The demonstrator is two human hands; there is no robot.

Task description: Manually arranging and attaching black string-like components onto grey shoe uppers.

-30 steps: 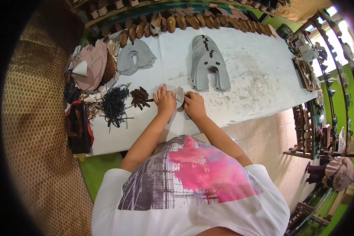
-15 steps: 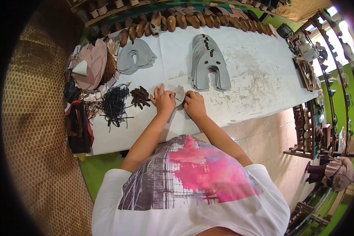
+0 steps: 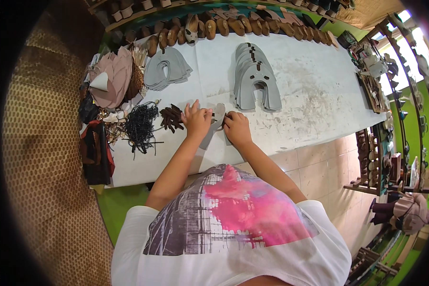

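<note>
On the white table [image 3: 319, 100], my left hand [image 3: 196, 119] and my right hand [image 3: 236, 127] together hold a grey shoe-upper piece [image 3: 215, 125] near the front edge. The piece lies between the two hands, its lower end hanging toward me. A small dark strip sits where the fingers meet on it; what it is I cannot tell. A little pile of dark brown pieces [image 3: 170, 117] lies just left of my left hand.
A stack of grey horseshoe-shaped uppers [image 3: 255, 78] lies beyond my hands, a second grey stack [image 3: 167, 70] at back left. Black cords [image 3: 140, 125], pinkish material [image 3: 112, 78] and dark cloth [image 3: 96, 150] crowd the left end. Shoes [image 3: 224, 24] line the back edge. Racks [image 3: 391, 157] stand at right.
</note>
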